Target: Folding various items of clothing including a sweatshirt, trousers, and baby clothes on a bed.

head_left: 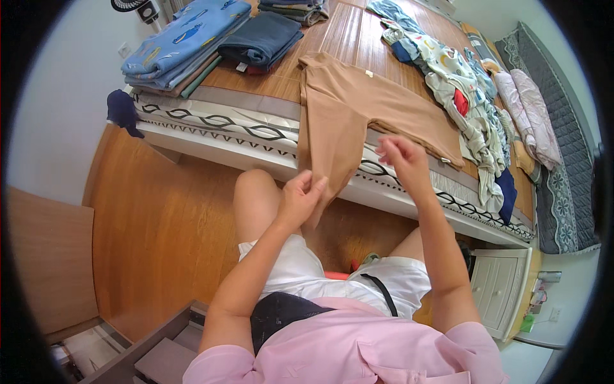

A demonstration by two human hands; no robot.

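Two bare hands work at the centre of the frame on a tan long-sleeved garment (348, 105) that lies spread across a bed (211, 118), which fills the upper half of the view and carries a wooden slat mat (348, 29) over a patterned mattress edge. The garment runs from the upper centre, where its neckline sits, down over the bed's near edge at the centre, one part hanging past the mattress and a sleeve reaching toward the right. At the upper right of the frame a heap of unfolded, mixed-colour clothes (457, 83) lies just beside the garment; farther right, quilted grey bedding (563, 160) curves along the rim. At the upper left, a stack of folded blue patterned cloth (182, 41) rests near a folded dark blue pile (262, 38). A white bedside cabinet (502, 288) stands at the lower right, on the wooden floor (153, 224) that occupies the left centre. The left hand (300, 198), at the centre, is closed in a pinch on the hanging lower end of the garment. The right hand (403, 160), slightly right of centre, has its fingers curled together on the garment's fabric at the mattress edge.
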